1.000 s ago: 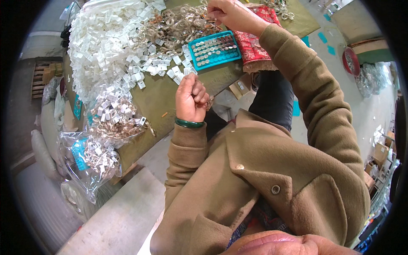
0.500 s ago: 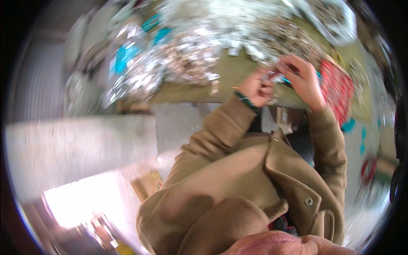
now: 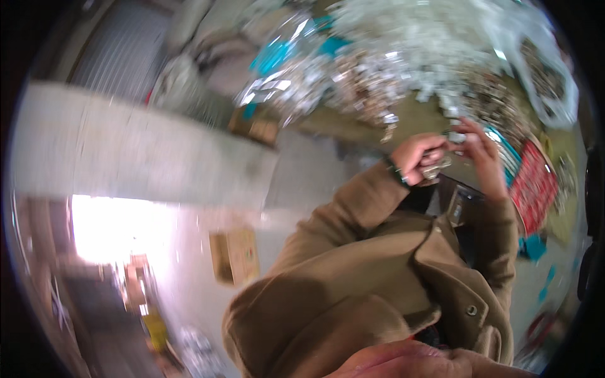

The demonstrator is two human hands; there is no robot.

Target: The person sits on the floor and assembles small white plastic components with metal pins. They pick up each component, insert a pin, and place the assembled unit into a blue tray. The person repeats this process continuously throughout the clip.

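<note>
My left hand (image 3: 416, 157) is closed near the table's front edge, its fingers curled round small tan, shiny pieces (image 3: 436, 169) that stick out below them. Close beside it, my right hand (image 3: 484, 154) pinches a small pale piece (image 3: 456, 137) between thumb and fingers. The two hands almost meet at that piece; blur hides its exact kind. Beyond them lie a heap of small brownish pieces (image 3: 495, 104) and a wide heap of whitish pieces (image 3: 422, 44) on the olive tabletop (image 3: 334, 123).
A red patterned bag or cloth (image 3: 534, 186) lies right of my right hand. Clear bags of small pieces (image 3: 368, 82) stand at the far left of the table, a pale plastic bag (image 3: 558, 113) at the far right. An open cardboard box (image 3: 236, 255) sits on the floor.
The view has swung, so table and hands appear further right and lower. My hands stay close together; the tan pieces in my left hand now show more plainly.
</note>
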